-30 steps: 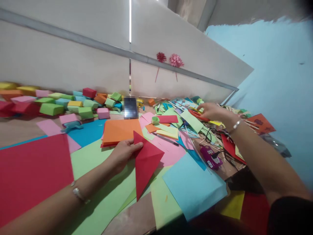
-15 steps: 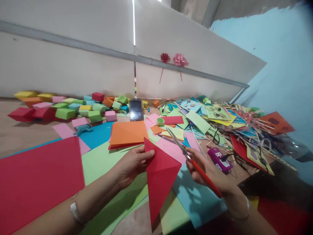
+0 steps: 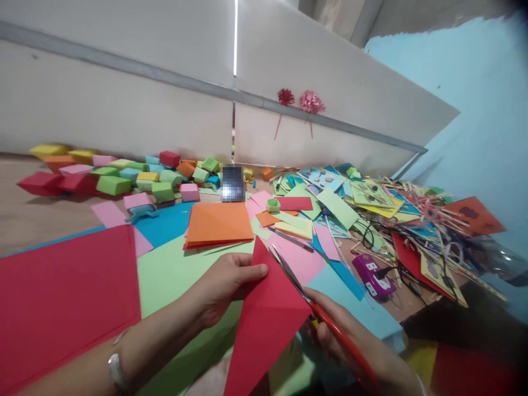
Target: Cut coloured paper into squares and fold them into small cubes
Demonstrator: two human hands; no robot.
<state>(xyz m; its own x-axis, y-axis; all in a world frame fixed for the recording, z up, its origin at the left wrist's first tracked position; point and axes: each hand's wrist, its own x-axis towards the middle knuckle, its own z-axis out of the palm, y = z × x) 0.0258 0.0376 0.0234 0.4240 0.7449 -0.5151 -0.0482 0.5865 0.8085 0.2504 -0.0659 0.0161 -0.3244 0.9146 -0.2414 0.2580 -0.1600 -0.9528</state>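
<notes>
A folded red paper (image 3: 268, 319) with pointed ends is pinched near its top by my left hand (image 3: 231, 280), thumb on its face. My right hand (image 3: 334, 324) is closed around scissors (image 3: 342, 338) with long red handles. Their metal blades point up and to the left, along the paper's upper right edge; whether they touch it I cannot tell. Under and behind my hands lie a light green sheet (image 3: 165, 275) and a light blue sheet (image 3: 350, 297). Beyond my left hand sits a stack of orange paper (image 3: 218, 223).
Small coloured paper boxes (image 3: 113, 185) line the back left. A large red sheet (image 3: 70, 302) covers the left front. On the right are a purple power socket (image 3: 373, 275) with cables and a heap of cards and sticks (image 3: 371, 195). Two paper flowers (image 3: 311, 102) are on the white panel.
The scissors have come down and closer to the red paper's right edge. The paper has tilted, its lower tip swinging left. The view has shifted slightly.
</notes>
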